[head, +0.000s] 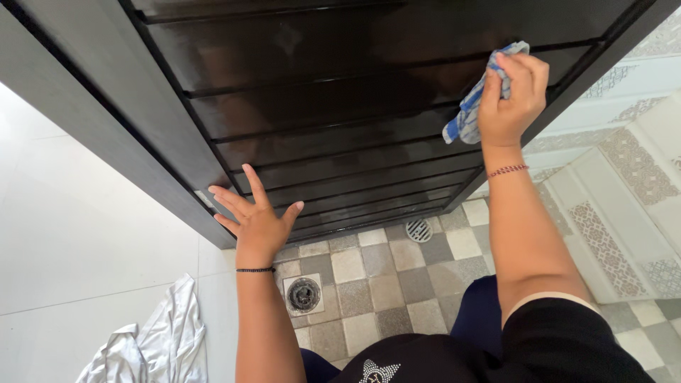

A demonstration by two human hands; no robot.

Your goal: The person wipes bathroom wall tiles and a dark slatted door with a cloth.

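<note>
The right hand [512, 92] is closed around a blue and white cloth [469, 113] and presses it on the dark slatted door [319, 106], at the right side of the door, far up. The cloth hangs down and to the left from the fingers — its long axis goes slanted, from the fingertips toward the lower left. The slats run from left to right, a little tilted. The left hand [257, 220] is open, fingers spread, flat on the lower slats near the left edge — well apart from the cloth. Below are floor tiles [386, 284] with a round drain [303, 293].
</note>
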